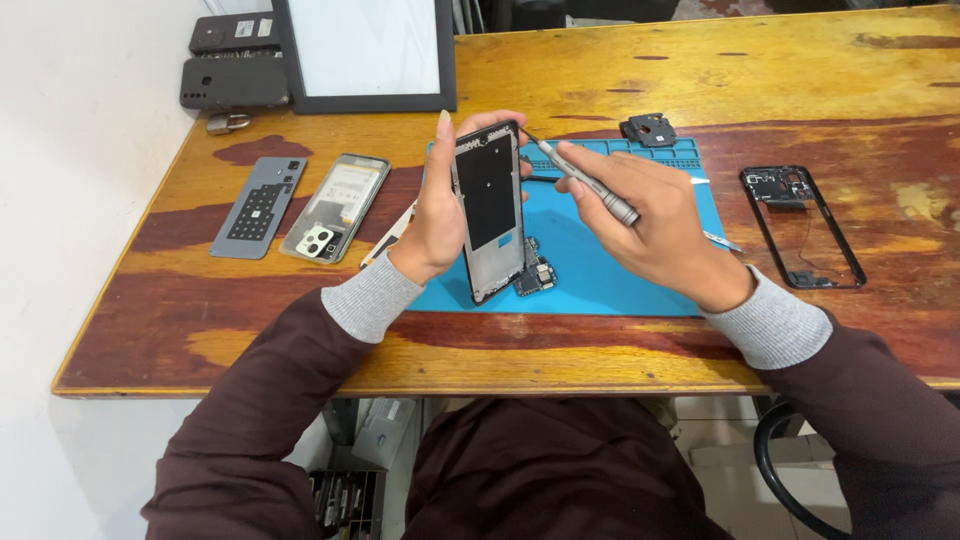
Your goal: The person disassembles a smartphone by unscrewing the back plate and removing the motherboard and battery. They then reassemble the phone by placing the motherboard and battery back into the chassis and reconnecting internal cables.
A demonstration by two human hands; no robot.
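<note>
I gripped the phone (489,210) upright in my left hand (437,205) above the blue mat (610,270), tilted so my right hand (650,215), fingers closed on the screwdriver (585,182), could reach its top edge.

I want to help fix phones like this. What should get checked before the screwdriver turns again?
1. Left hand grips the opened phone firmly, upright: ok.
2. Right hand holds the screwdriver steadily: ok.
3. Tip seated in a screw at the phone's top edge: cannot tell, too small.
4. Blue mat lies under the work to catch a dropped screw: ok.
5. Small circuit board lies loose on the mat beside the phone's lower end: not ok.
6. Black frame lies apart, out of the way: ok.
</note>
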